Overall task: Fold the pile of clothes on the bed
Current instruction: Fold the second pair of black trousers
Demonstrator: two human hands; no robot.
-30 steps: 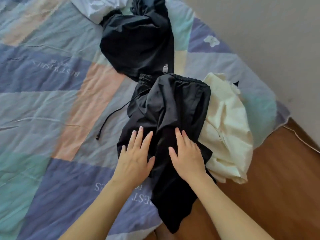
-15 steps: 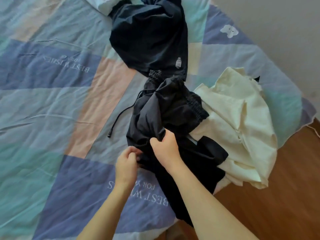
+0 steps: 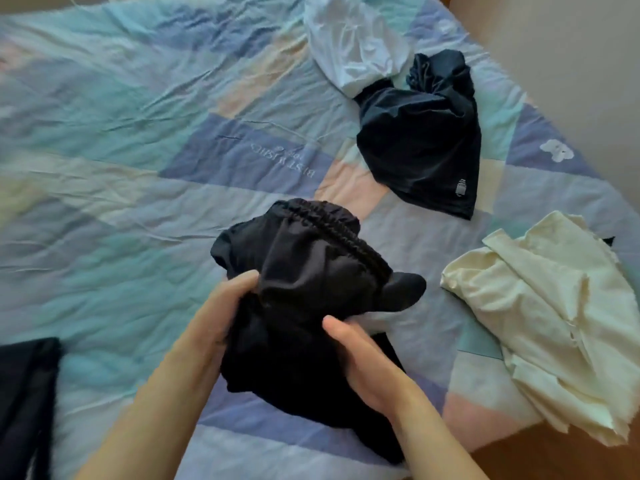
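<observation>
Bunched between both hands: black trousers (image 3: 304, 306), thin matte fabric, crumpled into a rough bundle with a ribbed, gathered elastic waistband arching across the top, away from the wrists. Left hand (image 3: 221, 317) curled round the bundle's left flank, thumb pressed into a fold. Right hand (image 3: 360, 355) cupped against the bundle's right side, thumb on top, fingers hidden beneath the cloth. Beneath both hands, a creased patchwork bedsheet (image 3: 138, 202) in pale blue, teal, peach and lilac blocks. Right of the right hand, well apart: a cream garment (image 3: 554, 341), soft and rumpled, draped over the bed's edge. Beyond the right hand, farther up the bed: a dark navy garment (image 3: 422, 150), smooth with a small pale label near its hem, touching a crumpled white garment (image 3: 356, 43) above it. Far left of the left forearm, at the frame's edge: another dark cloth (image 3: 27, 393).

Half a second ago, trousers spread longer, overlapping the cream garment, drawstring trailing over the sheet; now gathered up clear of it, no drawstring visible.
</observation>
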